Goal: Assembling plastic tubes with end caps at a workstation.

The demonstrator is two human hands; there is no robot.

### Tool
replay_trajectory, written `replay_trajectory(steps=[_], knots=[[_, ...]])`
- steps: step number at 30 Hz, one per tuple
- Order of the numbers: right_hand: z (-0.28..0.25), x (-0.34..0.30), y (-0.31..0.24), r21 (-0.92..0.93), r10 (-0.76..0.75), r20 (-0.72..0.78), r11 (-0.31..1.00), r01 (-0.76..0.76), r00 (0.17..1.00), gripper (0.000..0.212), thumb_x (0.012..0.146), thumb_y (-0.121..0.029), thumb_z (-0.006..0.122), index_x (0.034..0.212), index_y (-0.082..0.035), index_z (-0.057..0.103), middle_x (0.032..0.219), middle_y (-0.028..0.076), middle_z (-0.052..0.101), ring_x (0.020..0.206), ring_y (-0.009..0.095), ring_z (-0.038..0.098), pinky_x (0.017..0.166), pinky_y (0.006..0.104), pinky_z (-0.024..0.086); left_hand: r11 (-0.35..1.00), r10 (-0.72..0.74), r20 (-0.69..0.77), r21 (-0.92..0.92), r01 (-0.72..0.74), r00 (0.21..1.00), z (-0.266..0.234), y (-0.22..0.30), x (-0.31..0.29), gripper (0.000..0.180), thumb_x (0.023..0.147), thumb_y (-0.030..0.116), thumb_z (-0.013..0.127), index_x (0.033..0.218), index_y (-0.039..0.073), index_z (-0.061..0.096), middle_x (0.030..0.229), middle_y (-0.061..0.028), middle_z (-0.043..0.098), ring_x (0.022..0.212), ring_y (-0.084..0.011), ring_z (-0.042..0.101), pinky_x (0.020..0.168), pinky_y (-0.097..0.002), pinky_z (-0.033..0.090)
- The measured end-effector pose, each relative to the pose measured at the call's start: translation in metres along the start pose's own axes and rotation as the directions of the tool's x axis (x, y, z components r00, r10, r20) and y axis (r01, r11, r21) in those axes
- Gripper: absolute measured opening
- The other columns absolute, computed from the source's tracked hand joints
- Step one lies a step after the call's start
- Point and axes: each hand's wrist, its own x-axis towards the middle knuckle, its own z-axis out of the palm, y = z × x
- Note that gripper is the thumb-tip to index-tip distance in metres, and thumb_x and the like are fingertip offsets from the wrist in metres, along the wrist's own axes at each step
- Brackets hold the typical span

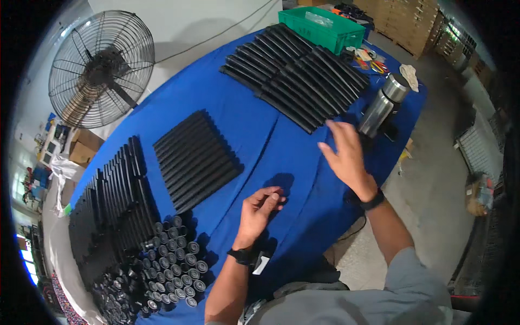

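My left hand (259, 214) hovers over the blue cloth with its thumb pressed to its curled fingers. Whatever may be inside them is hidden. Farther right, my right hand (346, 157) is open and empty, fingers apart, near the close edge of a large layer of black tubes (300, 70). A smaller block of black tubes (196, 160) lies side by side left of my left hand. Round black caps or rollers with ringed ends (176, 262) are clustered at the near left. Beyond them are more thin black tubes (119, 189).
A steel flask (384, 105) stands at the table's right side, near scissors and small tools (376, 65). A green crate (322, 30) is at the far end. At the left stands a large wire-caged fan (103, 67). Blue cloth (216, 116) covers the table.
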Motion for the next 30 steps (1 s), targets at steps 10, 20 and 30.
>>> replay_trajectory(steps=[10,20,30], knots=[[-0.08,-0.01,0.121,0.174,0.597,-0.243,0.802,-0.571,0.764,0.11,0.072,-0.033,0.086,0.149,0.009,0.02,0.148,0.027,0.036,0.137,0.035,0.037,0.115,0.039,0.028,1.0,-0.006,0.057,0.005,0.006,0.998,0.01,0.002,0.006,0.029,0.098,0.016,0.061,0.12,-0.003,0.063,0.105,-0.0086,0.069,0.093,-0.0148,0.067,0.078,-0.0256,0.055],[-0.053,0.021,0.129,0.201,0.579,-0.346,0.814,-0.545,0.738,0.081,0.071,-0.027,0.086,0.131,0.005,0.04,0.117,0.022,0.061,0.106,0.035,0.062,0.095,0.0413,0.047,0.996,-0.008,0.043,0.09,0.005,0.999,0.011,0.003,0.006,0.027,0.099,0.018,0.061,0.117,-0.001,0.065,0.099,-0.0061,0.069,0.088,-0.0107,0.065,0.075,-0.0232,0.052],[-0.105,-0.001,0.082,0.334,0.451,-0.291,0.874,-0.353,0.844,0.073,0.074,-0.022,0.084,0.13,0.002,0.044,0.117,0.016,0.063,0.105,0.026,0.062,0.092,0.0381,0.049,0.998,-0.014,0.082,0.066,0.008,0.996,0.005,0.003,0.004,0.033,0.097,0.018,0.063,0.123,-0.003,0.06,0.11,-0.0098,0.068,0.096,-0.0172,0.066,0.078,-0.0285,0.054]])
